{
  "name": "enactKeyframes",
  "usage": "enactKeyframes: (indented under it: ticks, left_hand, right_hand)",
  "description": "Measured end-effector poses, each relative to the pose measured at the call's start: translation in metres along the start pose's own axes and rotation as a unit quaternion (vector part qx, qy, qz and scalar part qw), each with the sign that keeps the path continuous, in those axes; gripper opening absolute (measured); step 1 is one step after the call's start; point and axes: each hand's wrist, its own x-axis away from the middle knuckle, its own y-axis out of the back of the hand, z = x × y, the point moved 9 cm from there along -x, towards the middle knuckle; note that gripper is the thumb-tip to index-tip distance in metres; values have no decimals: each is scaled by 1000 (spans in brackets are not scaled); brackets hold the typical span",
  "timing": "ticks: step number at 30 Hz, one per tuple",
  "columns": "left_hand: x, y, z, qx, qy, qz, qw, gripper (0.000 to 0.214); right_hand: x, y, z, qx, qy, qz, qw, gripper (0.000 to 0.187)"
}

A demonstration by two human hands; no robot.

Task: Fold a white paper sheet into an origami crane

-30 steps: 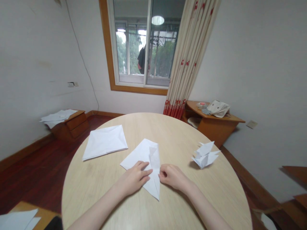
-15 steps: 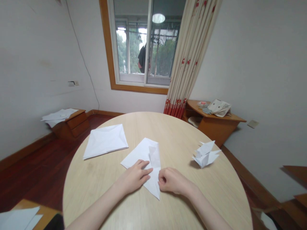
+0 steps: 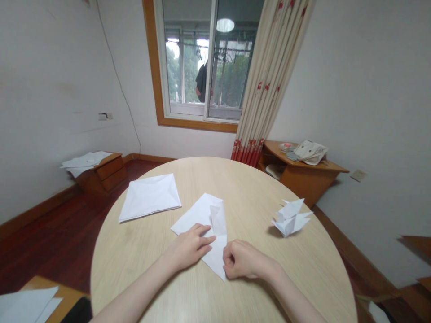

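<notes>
A folded sheet of white paper (image 3: 192, 218) lies on the round table in front of me, with a narrow folded flap on its right side and a point toward me. My left hand (image 3: 192, 244) rests flat on the paper, fingers stretched out and pressing it down. Curled into a fist, my right hand (image 3: 240, 259) is against the paper's lower right edge; I see nothing inside the fist. Farther right stands a folded white paper figure (image 3: 290, 218) with pointed tips, apart from both hands.
A stack of white paper (image 3: 151, 197) lies at the table's (image 3: 202, 168) left. Beyond it is a low wooden cabinet (image 3: 109, 172) with papers on top. A wooden corner desk (image 3: 301, 179) holding a cloth bag (image 3: 310, 152) stands at the back right, by the curtain.
My right fist has slid slightly toward me along the paper's right edge. The left hand stays in place on the paper. The whole view has shifted a little.
</notes>
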Motion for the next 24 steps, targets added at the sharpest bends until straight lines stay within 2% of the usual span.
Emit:
enactKeyframes:
  ticks: [13,24]
  left_hand:
    - [0,2,-2,-6,3,11,1000,32]
    - [-1,2,-2,5,0,6,1000,32]
  right_hand:
    - [6,-1,13,10,39,12,999,6]
    - [7,2,18,10,28,10,1000,9]
